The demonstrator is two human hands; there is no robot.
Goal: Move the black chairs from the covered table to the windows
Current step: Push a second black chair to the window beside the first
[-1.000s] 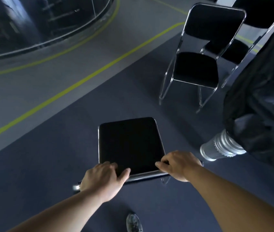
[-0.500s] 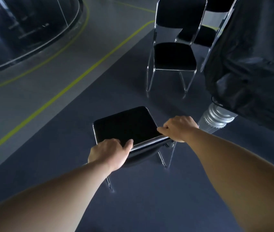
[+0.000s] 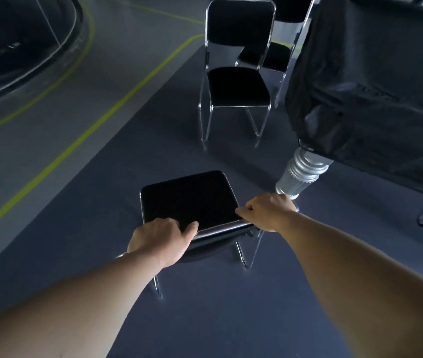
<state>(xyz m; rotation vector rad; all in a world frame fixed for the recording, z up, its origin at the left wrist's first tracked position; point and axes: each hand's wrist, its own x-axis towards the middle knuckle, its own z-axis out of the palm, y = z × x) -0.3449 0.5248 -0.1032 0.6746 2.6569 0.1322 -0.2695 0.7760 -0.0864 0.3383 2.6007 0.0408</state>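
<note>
Two hands gripping the nearest black chair's backrest top, left hand [image 3: 158, 237] and right hand [image 3: 267, 211] clasped around it, nearest black chair [image 3: 189, 200] on dark carpet [image 3: 231, 319] beside the covered table [image 3: 375, 81], silver table leg [image 3: 299, 173] just right, second black chair [image 3: 236, 83] beyond, third chair [image 3: 277, 56] behind it

black chairs [image 3: 188, 200] on chrome frames, a black cover [image 3: 375, 81] over the silver-legged table [image 3: 300, 171], dark blue carpet [image 3: 205, 319] beside yellow-lined grey floor [image 3: 50, 120].

Both bare arms stretch forward toward twelve o'clock, nearly straight. The left hand [image 3: 160, 237] sits at eleven o'clock, fingers curled closed, thumb pointing to two o'clock. The right hand [image 3: 267, 211] sits at one o'clock, knuckles up, fingers clenched.
</note>
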